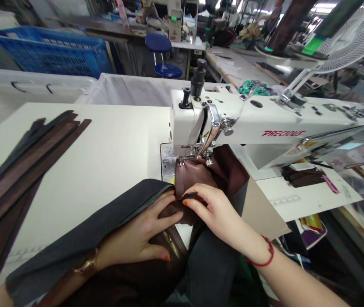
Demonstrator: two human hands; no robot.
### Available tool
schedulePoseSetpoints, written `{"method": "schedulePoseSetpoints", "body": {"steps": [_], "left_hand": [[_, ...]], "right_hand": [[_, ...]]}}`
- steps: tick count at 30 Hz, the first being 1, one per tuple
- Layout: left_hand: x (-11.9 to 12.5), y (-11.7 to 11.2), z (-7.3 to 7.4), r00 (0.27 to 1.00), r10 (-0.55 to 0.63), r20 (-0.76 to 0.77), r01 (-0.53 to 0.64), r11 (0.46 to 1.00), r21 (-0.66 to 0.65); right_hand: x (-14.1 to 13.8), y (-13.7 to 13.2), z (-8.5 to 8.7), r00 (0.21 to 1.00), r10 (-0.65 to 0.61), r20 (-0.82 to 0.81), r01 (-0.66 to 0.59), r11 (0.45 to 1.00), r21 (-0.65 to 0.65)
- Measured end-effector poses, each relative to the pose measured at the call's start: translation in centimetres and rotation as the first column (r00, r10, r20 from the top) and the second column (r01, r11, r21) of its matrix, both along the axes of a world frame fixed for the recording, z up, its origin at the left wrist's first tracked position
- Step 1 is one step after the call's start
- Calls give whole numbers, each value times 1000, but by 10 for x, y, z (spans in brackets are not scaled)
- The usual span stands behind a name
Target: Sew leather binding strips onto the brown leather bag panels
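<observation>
Left hand, spread nearly flat with the fingers apart, rests on brown leather with a brass zipper beside the thumb, while the right hand pinches a small dark piece between thumb and forefinger, just beside the left. The leather's far edge lies at the presser foot of a white sewing machine. Leftward, brown strips lie stacked on the white table, with a blue basket and blue stool beyond.
</observation>
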State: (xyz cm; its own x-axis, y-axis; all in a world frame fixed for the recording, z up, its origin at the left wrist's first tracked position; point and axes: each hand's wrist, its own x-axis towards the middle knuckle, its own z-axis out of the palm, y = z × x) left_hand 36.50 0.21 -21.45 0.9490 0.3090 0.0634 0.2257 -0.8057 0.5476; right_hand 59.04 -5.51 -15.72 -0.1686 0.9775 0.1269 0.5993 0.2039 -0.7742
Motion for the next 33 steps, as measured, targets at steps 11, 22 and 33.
{"method": "schedulePoseSetpoints", "body": {"steps": [11,22,33], "left_hand": [[0,3,-7,997,-12,81,14,999,-30],[1,3,-1,998,-2,58,4,999,-31],[2,4,2,999,0,45,2,999,-43]], "right_hand": [[7,18,-8,988,63,-138,-87,981,-175],[6,21,-24,993,87,-74,-98,982,-160],[8,20,-26,994,104,-34,-108,980,-166]]}}
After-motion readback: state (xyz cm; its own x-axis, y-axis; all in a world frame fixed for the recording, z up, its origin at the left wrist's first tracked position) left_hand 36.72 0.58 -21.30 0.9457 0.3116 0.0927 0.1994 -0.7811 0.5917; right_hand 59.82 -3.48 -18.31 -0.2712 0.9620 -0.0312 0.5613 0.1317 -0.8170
